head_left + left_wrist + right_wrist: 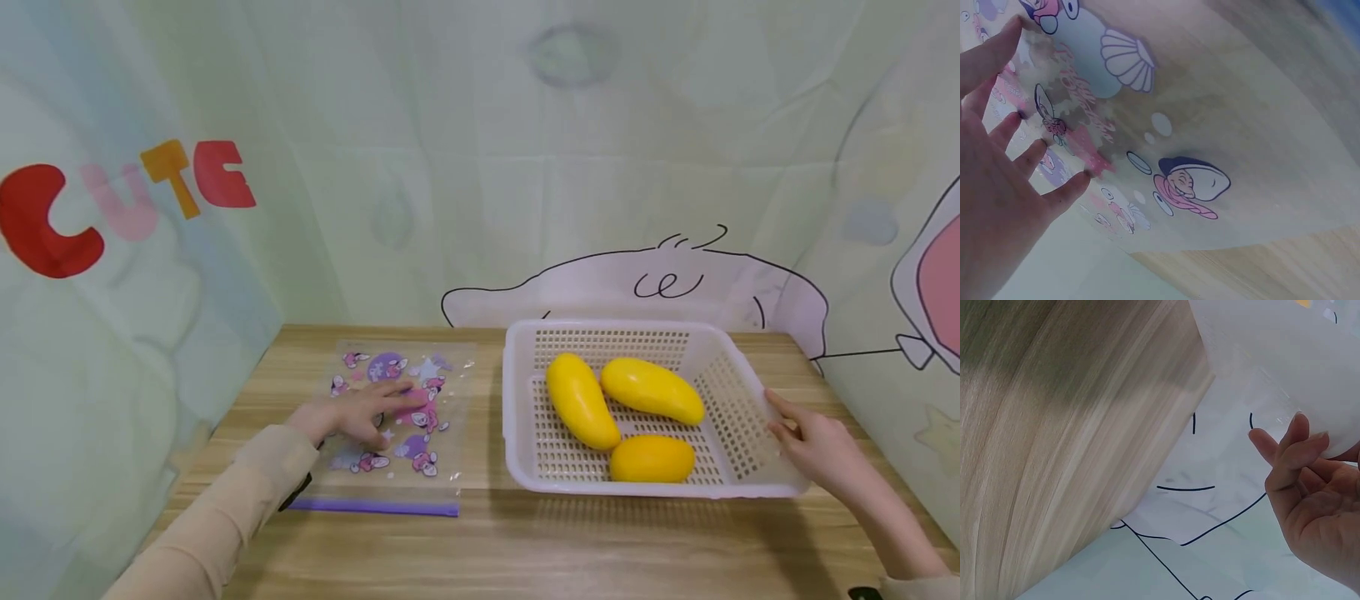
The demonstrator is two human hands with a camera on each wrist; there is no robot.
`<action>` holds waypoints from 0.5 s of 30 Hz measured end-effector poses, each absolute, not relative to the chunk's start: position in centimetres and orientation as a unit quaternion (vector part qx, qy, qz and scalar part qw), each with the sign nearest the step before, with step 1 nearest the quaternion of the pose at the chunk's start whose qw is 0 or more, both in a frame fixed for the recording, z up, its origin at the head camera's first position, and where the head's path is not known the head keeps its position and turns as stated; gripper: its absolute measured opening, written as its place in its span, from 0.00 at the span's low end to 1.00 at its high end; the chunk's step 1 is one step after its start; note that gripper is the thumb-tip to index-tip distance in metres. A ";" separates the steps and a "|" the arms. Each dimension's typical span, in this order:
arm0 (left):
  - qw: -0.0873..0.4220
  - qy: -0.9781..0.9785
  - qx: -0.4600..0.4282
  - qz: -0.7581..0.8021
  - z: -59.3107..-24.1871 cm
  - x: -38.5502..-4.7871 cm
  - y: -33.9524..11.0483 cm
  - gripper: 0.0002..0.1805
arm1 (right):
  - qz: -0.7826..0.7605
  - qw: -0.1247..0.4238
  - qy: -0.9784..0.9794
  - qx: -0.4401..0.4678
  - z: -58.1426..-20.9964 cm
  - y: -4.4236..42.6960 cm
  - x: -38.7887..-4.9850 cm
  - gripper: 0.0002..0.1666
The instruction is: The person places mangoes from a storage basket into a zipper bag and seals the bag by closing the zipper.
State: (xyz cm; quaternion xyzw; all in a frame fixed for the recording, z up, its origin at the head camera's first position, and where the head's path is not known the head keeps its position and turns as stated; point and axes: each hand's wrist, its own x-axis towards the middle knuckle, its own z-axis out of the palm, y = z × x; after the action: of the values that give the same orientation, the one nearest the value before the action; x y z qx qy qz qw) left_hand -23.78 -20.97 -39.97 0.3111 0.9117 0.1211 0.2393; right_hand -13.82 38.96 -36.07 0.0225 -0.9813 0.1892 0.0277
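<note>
A clear zip bag (442, 450) printed with pink and purple figures lies flat on the table, its purple zip toward the front edge. My left hand (363, 412) rests on it with fingers spread; the left wrist view shows the fingertips of that hand (1016, 162) touching the printed film (1241, 125). To the right stands a white plastic basket (525, 475) holding three yellow mangoes (581, 402). My right hand (821, 446) grips the basket's right rim. In the right wrist view, curled fingers of the hand (1316, 506) are at the edge of the white basket (1285, 350).
The wooden table (480, 550) reaches back to a printed cloth backdrop (420, 167), which also hangs at the left and right sides. Bare wood shows between the bag and the basket and along the front.
</note>
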 end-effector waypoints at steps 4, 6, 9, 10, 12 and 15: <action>0.241 0.912 0.307 0.125 -40.2 -23.8 -21.1 0.44 | 0.186 0.033 -0.982 0.023 -36.1 38.9 -13.8 0.28; 0.243 0.912 0.305 0.125 -40.3 -23.8 -21.1 0.43 | 0.186 0.037 -0.982 0.025 -36.2 38.9 -13.8 0.28; 0.242 0.910 0.309 0.133 -40.4 -23.8 -21.2 0.43 | 0.186 0.044 -0.981 0.029 -36.3 38.9 -13.8 0.27; 0.240 0.910 0.310 0.135 -40.4 -23.8 -21.2 0.43 | 0.187 0.046 -0.981 0.030 -36.3 38.9 -13.8 0.27; 0.234 0.909 0.315 0.139 -40.4 -23.8 -21.2 0.43 | 0.186 0.044 -0.981 0.031 -36.3 39.0 -13.8 0.27; 0.230 0.911 0.312 0.141 -40.5 -23.7 -21.2 0.43 | 0.185 0.040 -0.982 0.031 -36.3 39.0 -13.8 0.28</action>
State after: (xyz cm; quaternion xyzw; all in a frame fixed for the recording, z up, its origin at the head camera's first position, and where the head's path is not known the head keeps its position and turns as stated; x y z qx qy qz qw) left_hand -23.71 -21.16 -40.54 0.3117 0.9112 0.1408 0.2298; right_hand -13.83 38.99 -36.28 0.0308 -0.9815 0.1846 0.0400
